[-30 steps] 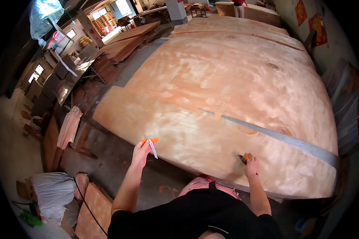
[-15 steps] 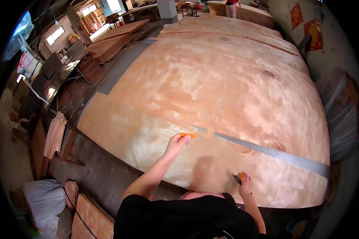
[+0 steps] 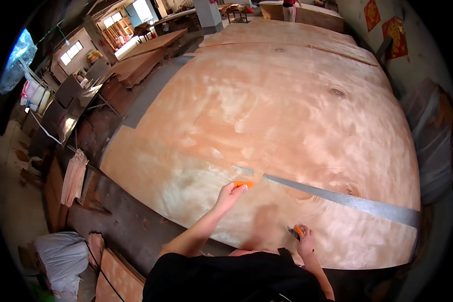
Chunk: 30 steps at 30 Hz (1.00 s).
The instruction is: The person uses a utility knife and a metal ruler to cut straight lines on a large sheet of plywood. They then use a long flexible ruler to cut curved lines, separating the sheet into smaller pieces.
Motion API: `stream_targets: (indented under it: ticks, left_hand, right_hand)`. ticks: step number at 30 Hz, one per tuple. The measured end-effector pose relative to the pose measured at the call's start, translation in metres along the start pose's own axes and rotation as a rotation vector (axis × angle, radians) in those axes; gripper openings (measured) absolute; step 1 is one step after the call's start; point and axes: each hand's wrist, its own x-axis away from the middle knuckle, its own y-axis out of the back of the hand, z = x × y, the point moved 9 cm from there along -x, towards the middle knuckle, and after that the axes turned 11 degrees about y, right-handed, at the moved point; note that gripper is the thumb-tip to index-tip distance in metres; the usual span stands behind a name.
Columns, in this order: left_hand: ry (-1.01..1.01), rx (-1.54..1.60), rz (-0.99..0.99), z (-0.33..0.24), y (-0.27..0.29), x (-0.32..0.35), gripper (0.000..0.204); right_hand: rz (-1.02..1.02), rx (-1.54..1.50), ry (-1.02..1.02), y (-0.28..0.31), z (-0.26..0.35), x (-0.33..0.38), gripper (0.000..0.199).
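A large, pale tan sheet of wood veneer (image 3: 287, 100) covers most of a broad surface, with a narrower, yellowish-tan veneer sheet (image 3: 176, 189) along its near edge. Between the two, a long grey wedge-shaped strip (image 3: 342, 198) shows, widest at the right edge and tapering to a point near the middle. A short grey sliver (image 3: 243, 170) lies in line with it, to the left of that point.

The left hand (image 3: 229, 196) is over the near sheet, just short of the sliver; its thumb and fingers are pinched together on a small, bright orange piece (image 3: 243, 184). Whether this touches the veneer I cannot tell.

The right hand (image 3: 306, 242) is close to the near edge, right of the middle, its fingers curled round a small tool with an orange handle and dark end (image 3: 294, 233). The dark end points away and to the left; its exact kind is too small to tell.

Beyond the left edge stands an upright bundle of pinkish-tan veneer strips (image 3: 74, 176). Past the far edge, a person in light trousers (image 3: 290, 12) stands.
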Motion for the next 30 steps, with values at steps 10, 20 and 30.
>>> stream_targets:
  ticks: [10,20,30]
  left_hand:
    - [0.012,-0.127,0.221,0.026,-0.079,0.018,0.022]
    - [-0.323,-0.106,0.405,0.0,-0.184,0.038,0.021]
    - [0.143,0.104,0.553,0.026,-0.191,0.024,0.033]
  right_hand:
    - [-0.042,-0.127,0.027,0.006,-0.018,0.001,0.035]
    - [-0.317,-1.063,-0.246,0.068,0.008,-0.055,0.021]
    - [-0.271,-1.312,-0.392,0.052,0.006,-0.05,0.02]
